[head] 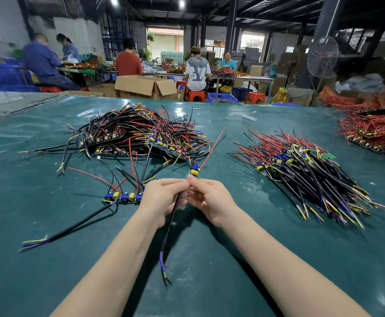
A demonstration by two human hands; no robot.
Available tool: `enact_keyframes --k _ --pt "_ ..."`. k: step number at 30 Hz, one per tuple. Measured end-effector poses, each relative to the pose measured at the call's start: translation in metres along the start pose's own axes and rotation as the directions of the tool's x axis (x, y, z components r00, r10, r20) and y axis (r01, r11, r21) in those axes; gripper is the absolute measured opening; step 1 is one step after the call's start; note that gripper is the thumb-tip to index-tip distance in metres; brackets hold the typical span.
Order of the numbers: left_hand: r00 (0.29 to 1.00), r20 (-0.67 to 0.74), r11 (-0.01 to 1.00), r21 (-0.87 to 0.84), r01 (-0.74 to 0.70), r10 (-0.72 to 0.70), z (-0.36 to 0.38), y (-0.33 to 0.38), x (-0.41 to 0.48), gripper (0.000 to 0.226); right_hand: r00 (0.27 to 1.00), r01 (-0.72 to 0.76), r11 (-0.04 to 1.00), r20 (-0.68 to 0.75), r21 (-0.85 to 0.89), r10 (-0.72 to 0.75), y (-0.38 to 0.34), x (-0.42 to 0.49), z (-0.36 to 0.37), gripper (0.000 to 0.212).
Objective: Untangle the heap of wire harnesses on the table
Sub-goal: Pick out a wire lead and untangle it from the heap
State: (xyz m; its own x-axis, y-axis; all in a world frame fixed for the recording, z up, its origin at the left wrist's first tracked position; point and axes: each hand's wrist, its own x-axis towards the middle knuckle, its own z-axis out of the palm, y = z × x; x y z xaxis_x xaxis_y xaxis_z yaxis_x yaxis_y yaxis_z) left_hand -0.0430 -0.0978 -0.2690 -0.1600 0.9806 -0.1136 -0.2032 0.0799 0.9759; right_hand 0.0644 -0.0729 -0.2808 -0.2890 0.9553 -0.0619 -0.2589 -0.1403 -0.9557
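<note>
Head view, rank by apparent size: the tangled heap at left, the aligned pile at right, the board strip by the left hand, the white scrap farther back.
1-2. tangled heap and aligned pile: about alike, heap lying farther off, so unranked.
3. board strip.
4. white scrap: smallest, though farthest from the camera.

Single head-worn wide-angle view, close above green tabletop (210, 259), facing forward and down; workshop visible beyond far edge.

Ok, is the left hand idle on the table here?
No, the left hand pinches the black harness cable that the right hand also holds.
</note>
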Motion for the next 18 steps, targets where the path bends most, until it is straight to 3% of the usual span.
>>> enact_keyframes --k 4,7,10,12,14,16,18 --pt "0.987 -0.039 0.976 0.158 -0.147 0.155 0.003 -0.004 -0.001 0.012 0.996 0.068 0.996 -0.052 -0.058 -0.071 -0.001 -0.003 0.002 0.022" --pt "0.918 -0.045 0.821 0.468 -0.329 0.394 0.003 -0.007 -0.002 0.017 0.995 0.052 0.998 -0.079 -0.03 -0.054 -0.001 -0.004 0.005 0.018" --pt "0.863 0.005 0.685 0.606 -0.404 0.504 0.004 -0.007 -0.001 0.015 0.991 0.05 0.999 -0.122 0.008 -0.049 -0.003 -0.003 0.004 0.019" --pt "0.921 0.006 0.799 0.495 -0.341 0.389 0.005 -0.006 -0.002 0.012 0.987 0.063 0.996 -0.15 0.058 -0.053 -0.003 -0.002 0.003 0.02" --pt "0.99 0.069 0.968 0.215 -0.134 0.122 0.007 -0.003 -0.003 0.011 0.98 0.104 0.992 -0.176 0.077 -0.089 -0.004 -0.001 0.002 0.02" --pt "0.987 0.147 0.998 0.038 0.059 -0.064 0.006 0.001 -0.003 0.013 0.972 0.151 0.987 -0.191 0.051 -0.139 -0.004 0.001 0.001 0.022" --pt "0.968 0.193 0.985 -0.043 0.169 -0.158 0.004 0.004 -0.002 0.013 0.967 0.184 0.982 -0.188 0.04 -0.173 -0.004 0.002 0.0 0.024"
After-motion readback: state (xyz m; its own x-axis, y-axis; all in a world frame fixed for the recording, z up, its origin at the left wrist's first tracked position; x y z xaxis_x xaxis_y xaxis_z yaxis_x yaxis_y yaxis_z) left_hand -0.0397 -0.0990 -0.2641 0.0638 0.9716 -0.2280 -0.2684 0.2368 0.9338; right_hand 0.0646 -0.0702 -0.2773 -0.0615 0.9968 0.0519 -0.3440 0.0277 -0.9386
